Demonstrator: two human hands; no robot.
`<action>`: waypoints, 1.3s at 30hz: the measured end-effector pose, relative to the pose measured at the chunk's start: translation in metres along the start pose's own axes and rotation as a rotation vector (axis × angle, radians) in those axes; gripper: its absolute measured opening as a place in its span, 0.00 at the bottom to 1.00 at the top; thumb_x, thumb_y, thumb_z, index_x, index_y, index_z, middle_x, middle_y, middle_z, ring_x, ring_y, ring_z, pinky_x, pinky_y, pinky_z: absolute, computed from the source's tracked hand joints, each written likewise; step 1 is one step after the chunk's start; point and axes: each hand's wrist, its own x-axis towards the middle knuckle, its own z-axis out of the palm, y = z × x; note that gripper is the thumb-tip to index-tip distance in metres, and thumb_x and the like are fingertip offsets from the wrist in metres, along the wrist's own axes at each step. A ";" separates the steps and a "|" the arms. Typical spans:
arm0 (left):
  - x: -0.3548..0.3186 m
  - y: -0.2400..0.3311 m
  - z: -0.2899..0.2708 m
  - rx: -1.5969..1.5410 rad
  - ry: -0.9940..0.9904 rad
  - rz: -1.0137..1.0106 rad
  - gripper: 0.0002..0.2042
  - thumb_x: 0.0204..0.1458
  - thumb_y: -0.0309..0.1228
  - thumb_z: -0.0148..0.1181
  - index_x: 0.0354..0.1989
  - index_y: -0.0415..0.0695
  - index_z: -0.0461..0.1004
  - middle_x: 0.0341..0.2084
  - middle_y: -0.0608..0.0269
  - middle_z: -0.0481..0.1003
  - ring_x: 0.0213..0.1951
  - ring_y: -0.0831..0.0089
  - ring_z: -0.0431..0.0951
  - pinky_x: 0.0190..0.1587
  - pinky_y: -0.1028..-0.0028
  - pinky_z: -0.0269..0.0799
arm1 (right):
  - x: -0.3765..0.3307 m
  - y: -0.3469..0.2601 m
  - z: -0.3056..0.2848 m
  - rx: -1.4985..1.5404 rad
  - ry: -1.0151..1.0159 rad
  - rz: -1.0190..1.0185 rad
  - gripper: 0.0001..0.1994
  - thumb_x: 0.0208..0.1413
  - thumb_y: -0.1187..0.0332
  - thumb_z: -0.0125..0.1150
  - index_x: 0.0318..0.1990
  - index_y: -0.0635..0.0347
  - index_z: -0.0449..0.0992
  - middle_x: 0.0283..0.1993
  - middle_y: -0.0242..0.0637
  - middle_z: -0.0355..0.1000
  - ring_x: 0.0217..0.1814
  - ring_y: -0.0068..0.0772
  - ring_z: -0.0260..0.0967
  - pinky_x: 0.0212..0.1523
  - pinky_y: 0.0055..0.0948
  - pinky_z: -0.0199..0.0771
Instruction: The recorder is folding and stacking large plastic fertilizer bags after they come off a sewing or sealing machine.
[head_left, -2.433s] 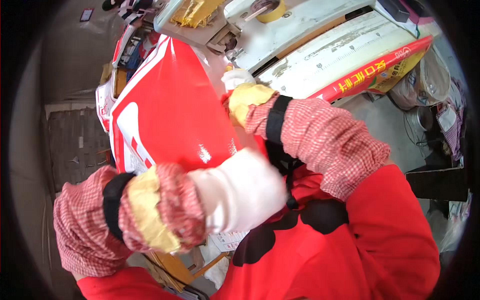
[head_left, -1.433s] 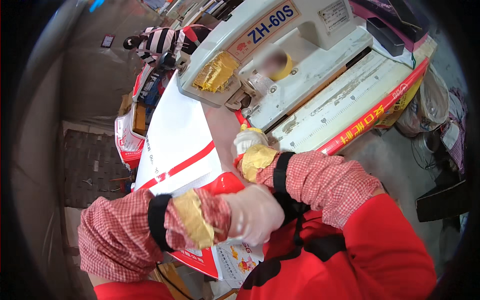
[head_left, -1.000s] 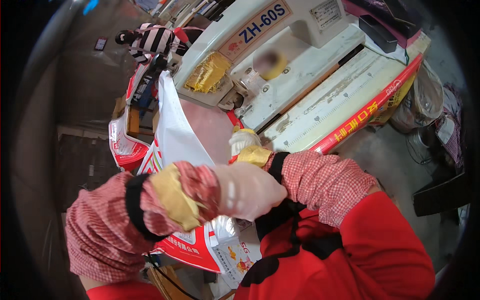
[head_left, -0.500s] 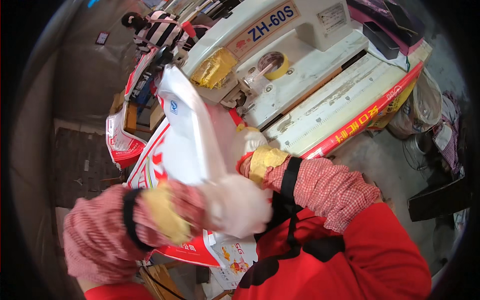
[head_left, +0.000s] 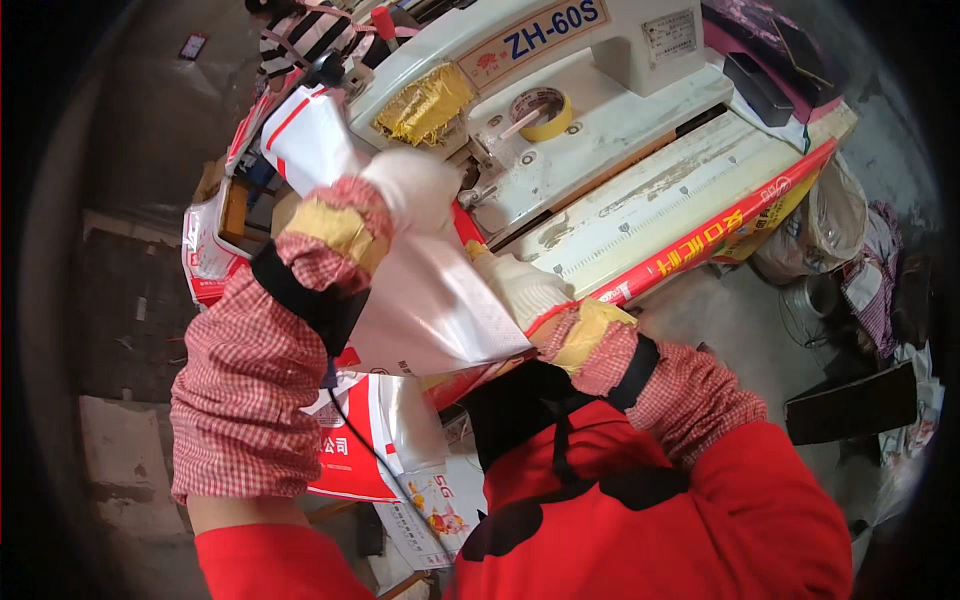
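Observation:
A white woven plastic sack (head_left: 430, 310) with red print lies slanted in front of a large white industrial sewing machine (head_left: 620, 100). My left hand (head_left: 415, 190), in a white glove, is over the sack's upper part beside the machine's head; motion smears its fingers. Beside the bed's near left end, my right hand (head_left: 525, 295), also gloved, is closed at the sack's right edge. Yellow tape wraps both checked sleeves near the wrists. A yellow woven cloth (head_left: 425, 105) covers part of the machine's head.
A yellow tape roll (head_left: 545, 113) sits on the machine bed. Red and yellow sheeting (head_left: 720, 235) runs along the table's front edge. Printed sacks (head_left: 350, 440) lie below my left arm. A person in a striped top (head_left: 310, 35) is at the far left. A black box (head_left: 850, 403) stands at right.
My left hand has swung up and away from my body to the machine's head. My right hand has moved slightly nearer to me and right. The sack has folded and shifted with them.

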 end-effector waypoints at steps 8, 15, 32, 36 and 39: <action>-0.073 0.044 0.105 -0.708 -0.386 0.218 0.16 0.46 0.41 0.56 0.40 0.45 0.74 0.31 0.59 0.76 0.34 0.67 0.75 0.41 0.70 0.68 | -0.025 0.002 0.001 0.004 0.030 0.173 0.31 0.46 0.61 0.55 0.57 0.60 0.53 0.46 0.53 0.66 0.49 0.52 0.65 0.47 0.43 0.65; -0.065 0.041 0.123 -1.044 0.434 -0.150 0.10 0.47 0.29 0.53 0.37 0.40 0.73 0.29 0.51 0.72 0.32 0.59 0.73 0.38 0.68 0.68 | -0.008 0.035 0.005 0.437 -0.001 0.179 0.25 0.48 0.51 0.56 0.45 0.63 0.65 0.36 0.51 0.70 0.38 0.46 0.69 0.41 0.34 0.66; -0.061 0.061 0.121 -1.341 -0.078 0.190 0.11 0.53 0.38 0.49 0.40 0.48 0.70 0.24 0.56 0.70 0.31 0.56 0.72 0.36 0.66 0.68 | 0.042 0.018 -0.003 0.157 -0.427 0.389 0.26 0.48 0.47 0.52 0.32 0.69 0.73 0.27 0.47 0.72 0.29 0.45 0.71 0.32 0.39 0.68; -0.122 0.064 0.058 -0.605 -0.062 0.528 0.21 0.45 0.49 0.55 0.32 0.41 0.71 0.26 0.55 0.71 0.33 0.58 0.74 0.36 0.65 0.69 | 0.032 0.010 -0.022 -0.095 -0.406 0.085 0.23 0.51 0.51 0.50 0.31 0.67 0.74 0.25 0.49 0.72 0.22 0.43 0.71 0.26 0.35 0.71; -0.118 0.084 0.065 -0.451 0.171 0.497 0.15 0.40 0.42 0.60 0.24 0.41 0.75 0.22 0.55 0.74 0.28 0.59 0.76 0.31 0.65 0.71 | 0.036 0.007 -0.022 0.180 -0.379 0.392 0.23 0.51 0.50 0.49 0.33 0.66 0.74 0.27 0.52 0.72 0.23 0.48 0.70 0.30 0.36 0.71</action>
